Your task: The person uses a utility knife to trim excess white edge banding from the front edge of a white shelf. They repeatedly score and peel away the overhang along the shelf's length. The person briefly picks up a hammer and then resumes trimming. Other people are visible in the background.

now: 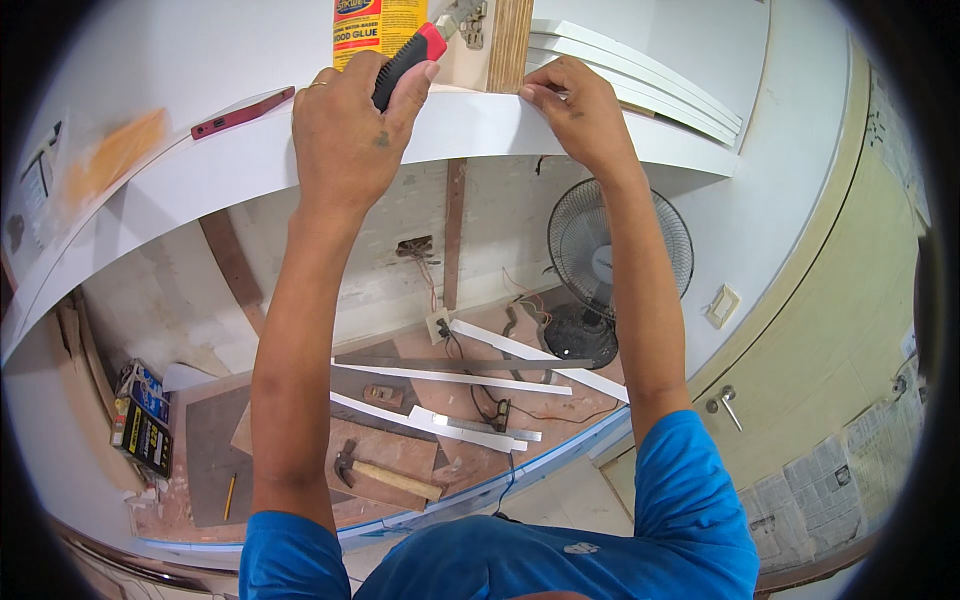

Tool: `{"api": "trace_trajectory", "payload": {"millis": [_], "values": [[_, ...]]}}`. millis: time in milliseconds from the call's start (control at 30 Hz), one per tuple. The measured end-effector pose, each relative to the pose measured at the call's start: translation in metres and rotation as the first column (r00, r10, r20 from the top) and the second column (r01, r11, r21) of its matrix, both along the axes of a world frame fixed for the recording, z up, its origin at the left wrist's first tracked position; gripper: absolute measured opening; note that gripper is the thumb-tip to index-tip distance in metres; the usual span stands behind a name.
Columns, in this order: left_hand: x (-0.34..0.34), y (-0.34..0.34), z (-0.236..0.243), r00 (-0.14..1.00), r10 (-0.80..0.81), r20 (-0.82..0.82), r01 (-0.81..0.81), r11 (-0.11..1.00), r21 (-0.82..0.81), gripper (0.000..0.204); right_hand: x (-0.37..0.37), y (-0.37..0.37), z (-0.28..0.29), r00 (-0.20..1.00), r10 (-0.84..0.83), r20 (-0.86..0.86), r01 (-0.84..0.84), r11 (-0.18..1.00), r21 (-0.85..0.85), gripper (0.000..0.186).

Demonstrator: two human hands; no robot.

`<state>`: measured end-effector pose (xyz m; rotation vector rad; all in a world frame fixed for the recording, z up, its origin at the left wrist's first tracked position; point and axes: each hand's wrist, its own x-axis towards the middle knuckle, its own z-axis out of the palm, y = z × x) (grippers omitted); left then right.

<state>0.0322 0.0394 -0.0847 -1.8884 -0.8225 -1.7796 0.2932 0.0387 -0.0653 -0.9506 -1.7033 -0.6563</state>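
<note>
Two hands (345, 140) (585, 112) at white shelf edge (460, 125), left gripping cutter (408, 66); gap beneath.

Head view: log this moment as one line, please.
left hand: gripping utility knife | right hand: at lower end of wooden post | nearby: yellow container, stacked white boards

Shirt (470, 565) is blue, short-sleeved, with small pale marking (580, 548) on front. Forearms (296, 370) are bare. Left hand (350, 140) bears thin gold-toned ring (318, 84), small dark mark (382, 139) near thumb.
</note>
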Motion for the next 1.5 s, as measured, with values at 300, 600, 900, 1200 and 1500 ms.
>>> {"api": "trace_trajectory", "payload": {"millis": [300,600,900,1200,1500], "values": [[0.001,0.003,-0.001,1.0,-0.002,0.003,0.002,0.999,0.039,0.047,-0.014,0.003,-0.009,0.999,0.018,0.034,-0.023,0.988,0.155,0.021],[0.0,0.006,-0.002,1.0,0.006,0.017,-0.008,0.996,0.086,0.048,-0.014,-0.021,0.03,0.98,-0.062,0.188,0.089,0.987,-0.137,0.025],[0.001,0.006,-0.001,1.0,0.018,0.017,-0.019,0.997,0.078,0.046,-0.012,-0.024,0.038,0.905,-0.136,0.403,0.175,0.983,-0.062,0.019],[0.006,0.006,0.003,0.997,0.005,0.078,-0.007,1.0,0.028,0.053,-0.003,-0.018,0.047,0.88,-0.027,0.474,0.079,0.993,-0.09,0.016],[0.007,0.002,0.006,0.993,0.002,0.114,0.005,0.998,-0.057,0.056,-0.007,-0.016,0.062,0.783,-0.005,0.621,0.09,0.99,-0.105,0.011]]}}
